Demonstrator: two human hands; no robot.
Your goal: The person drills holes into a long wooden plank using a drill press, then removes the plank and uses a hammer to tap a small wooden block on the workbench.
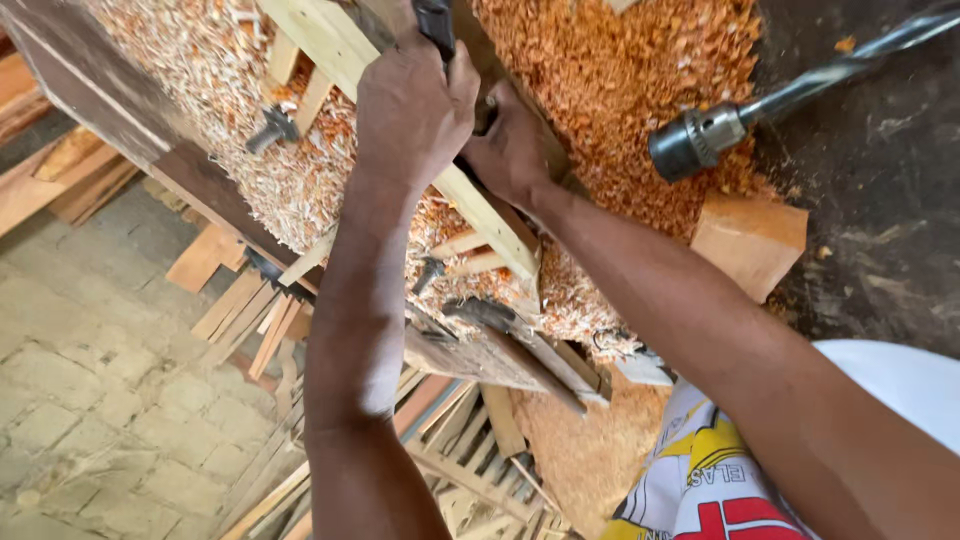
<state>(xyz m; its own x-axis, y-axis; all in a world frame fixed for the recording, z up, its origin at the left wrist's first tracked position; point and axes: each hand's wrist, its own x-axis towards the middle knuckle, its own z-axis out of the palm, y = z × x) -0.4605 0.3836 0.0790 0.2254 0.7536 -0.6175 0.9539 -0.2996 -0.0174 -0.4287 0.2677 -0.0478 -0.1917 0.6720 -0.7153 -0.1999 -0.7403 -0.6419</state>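
Observation:
My left hand (415, 110) is closed around a dark tool handle (435, 22) that sticks up above a pale wooden plank (495, 218). The plank lies slantwise across a workbench (120, 110) covered in wood shavings (610, 70). My right hand (510, 150) sits just beside the left one, pressed against the plank and the tool's lower part. Its fingers are curled, but what they grip is hidden behind the left hand. The tool's working end is out of sight.
A metal drill chuck with a long twisted bit (700, 135) lies on the shavings at the right, next to an orange wood block (750, 240). Scrap slats (245, 310) pile up below the bench edge. Stone paving (90, 400) covers the floor at the left.

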